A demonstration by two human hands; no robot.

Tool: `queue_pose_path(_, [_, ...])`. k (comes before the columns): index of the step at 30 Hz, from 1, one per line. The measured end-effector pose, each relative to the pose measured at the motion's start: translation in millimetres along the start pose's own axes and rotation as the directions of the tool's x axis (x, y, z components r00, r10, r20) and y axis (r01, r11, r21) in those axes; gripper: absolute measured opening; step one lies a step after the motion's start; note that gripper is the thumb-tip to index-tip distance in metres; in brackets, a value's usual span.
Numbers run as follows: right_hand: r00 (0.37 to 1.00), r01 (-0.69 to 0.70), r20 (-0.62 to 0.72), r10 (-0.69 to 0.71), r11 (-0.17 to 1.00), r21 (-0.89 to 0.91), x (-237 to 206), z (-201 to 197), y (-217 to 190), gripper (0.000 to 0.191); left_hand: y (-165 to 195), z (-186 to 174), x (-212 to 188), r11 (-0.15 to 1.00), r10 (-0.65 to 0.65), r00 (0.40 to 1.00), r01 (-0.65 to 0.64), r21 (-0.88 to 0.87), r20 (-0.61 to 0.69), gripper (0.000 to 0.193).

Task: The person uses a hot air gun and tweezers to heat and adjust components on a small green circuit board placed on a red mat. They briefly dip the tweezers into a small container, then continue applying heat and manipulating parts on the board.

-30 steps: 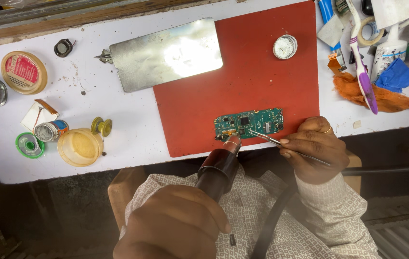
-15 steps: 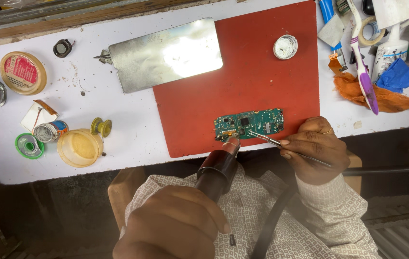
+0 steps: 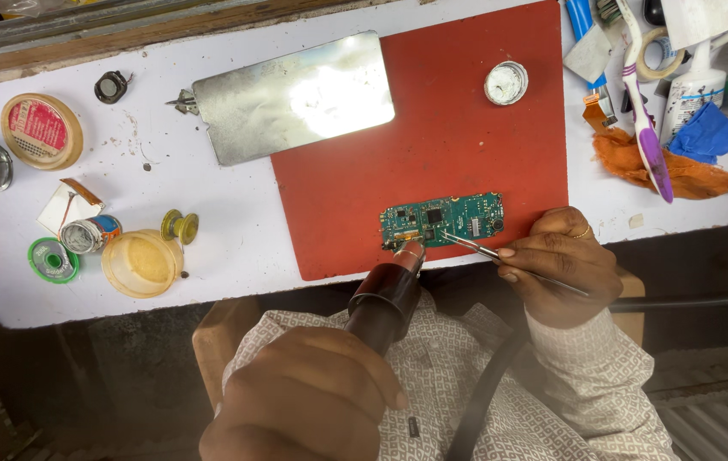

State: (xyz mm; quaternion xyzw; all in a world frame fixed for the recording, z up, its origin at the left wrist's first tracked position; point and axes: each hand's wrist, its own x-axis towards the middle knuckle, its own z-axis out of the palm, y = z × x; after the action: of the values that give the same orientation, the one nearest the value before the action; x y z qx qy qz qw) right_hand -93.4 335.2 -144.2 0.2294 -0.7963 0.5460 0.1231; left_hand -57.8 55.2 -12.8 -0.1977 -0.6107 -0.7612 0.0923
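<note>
A small green circuit board (image 3: pixel 445 219) lies near the front edge of a red mat (image 3: pixel 432 145). My left hand (image 3: pixel 304 397) grips the black handle of a hot-air gun (image 3: pixel 385 294), whose metal nozzle points at the board's lower left corner. My right hand (image 3: pixel 560 265) pinches thin metal tweezers (image 3: pixel 488 253), their tips touching the board's lower middle edge. A black cable runs from below my right wrist toward the right.
A shiny metal plate (image 3: pixel 295 94) overlaps the mat's back left. Left on the white table (image 3: pixel 227 213) sit a yellow tub (image 3: pixel 142 263), solder spools, a round tin (image 3: pixel 41 130). At the right lie a small round tin (image 3: pixel 505 83), toothbrush (image 3: pixel 644 102), orange cloth (image 3: pixel 663 171), bottle.
</note>
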Motion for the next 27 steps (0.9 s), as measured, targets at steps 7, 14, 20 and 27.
queue_pose_path(7, [1.0, -0.008, -0.004, 0.008, 1.0, 0.004, 0, 1, 0, 0.02, 2, 2, 3, 0.999, 0.035, 0.998, -0.034, -0.026, 0.046, 0.033])
queue_pose_path(14, [1.0, -0.005, 0.006, 0.005, 1.0, -0.005, 0, 0, 0, 0.021, -8, -1, -11, 0.988, 0.109, 0.994, -0.105, -0.112, 0.029, 0.033])
queue_pose_path(20, [1.0, -0.013, -0.012, 0.013, 1.0, 0.007, 1, 1, -1, 0.02, 0, 3, -4, 0.997, 0.043, 0.999, -0.041, -0.059, 0.026, 0.037])
queue_pose_path(27, [1.0, -0.014, -0.009, 0.014, 1.0, 0.009, 0, 1, 0, 0.02, -7, 0, -10, 0.99, 0.082, 0.995, -0.074, -0.122, 0.056, 0.039])
